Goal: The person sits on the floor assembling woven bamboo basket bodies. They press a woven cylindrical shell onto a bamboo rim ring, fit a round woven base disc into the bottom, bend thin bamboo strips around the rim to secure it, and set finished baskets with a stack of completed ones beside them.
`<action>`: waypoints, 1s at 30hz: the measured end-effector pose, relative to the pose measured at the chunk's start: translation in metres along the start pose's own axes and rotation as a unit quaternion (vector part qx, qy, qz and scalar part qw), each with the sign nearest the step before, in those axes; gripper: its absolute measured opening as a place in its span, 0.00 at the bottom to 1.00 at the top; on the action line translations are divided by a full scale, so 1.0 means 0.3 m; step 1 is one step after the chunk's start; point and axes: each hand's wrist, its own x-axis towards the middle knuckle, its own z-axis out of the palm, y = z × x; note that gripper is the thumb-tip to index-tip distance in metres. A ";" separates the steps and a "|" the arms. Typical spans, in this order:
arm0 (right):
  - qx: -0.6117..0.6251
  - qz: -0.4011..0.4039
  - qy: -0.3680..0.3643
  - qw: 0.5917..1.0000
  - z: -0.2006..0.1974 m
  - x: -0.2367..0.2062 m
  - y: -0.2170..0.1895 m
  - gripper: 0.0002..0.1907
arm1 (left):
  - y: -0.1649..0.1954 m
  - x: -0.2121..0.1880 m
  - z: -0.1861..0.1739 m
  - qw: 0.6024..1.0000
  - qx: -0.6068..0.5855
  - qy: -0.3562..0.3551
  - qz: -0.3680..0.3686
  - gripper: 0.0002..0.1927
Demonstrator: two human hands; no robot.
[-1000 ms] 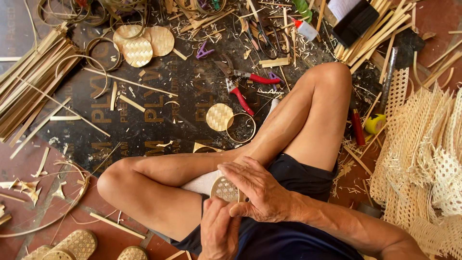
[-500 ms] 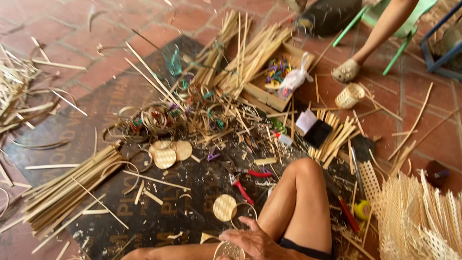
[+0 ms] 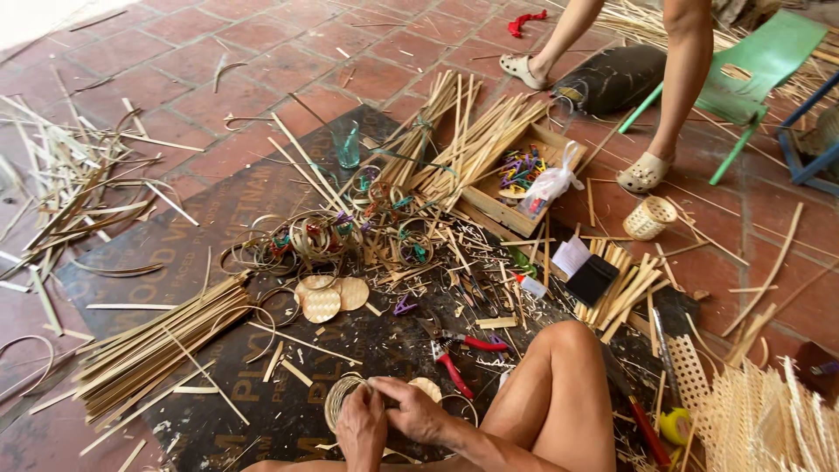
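Left hand [image 3: 360, 430]: low in the head view, back facing up, fingers curled inward and pinched together at the tips. Right hand [image 3: 418, 411]: just beside the left and touching it, back up, fingers [image 3: 384, 385] bent and reaching across toward the left fingertips. Right forearm: runs from the wrist down and to the right, out of the lower edge. Left forearm: mostly out of view. Right knee: raised, bare, bent, just right of the hands.
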 end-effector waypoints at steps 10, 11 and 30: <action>-0.268 -0.020 0.038 0.963 0.047 0.208 0.141 0.06 | 0.021 0.005 -0.034 0.967 -0.153 0.084 0.184 0.19; -0.303 -0.033 0.029 0.952 0.056 0.209 0.160 0.06 | 0.012 -0.020 -0.052 0.969 -0.125 0.135 0.167 0.17; -0.379 -0.221 -0.011 0.899 0.097 0.228 0.254 0.10 | -0.183 0.003 0.004 0.959 0.206 0.120 0.152 0.15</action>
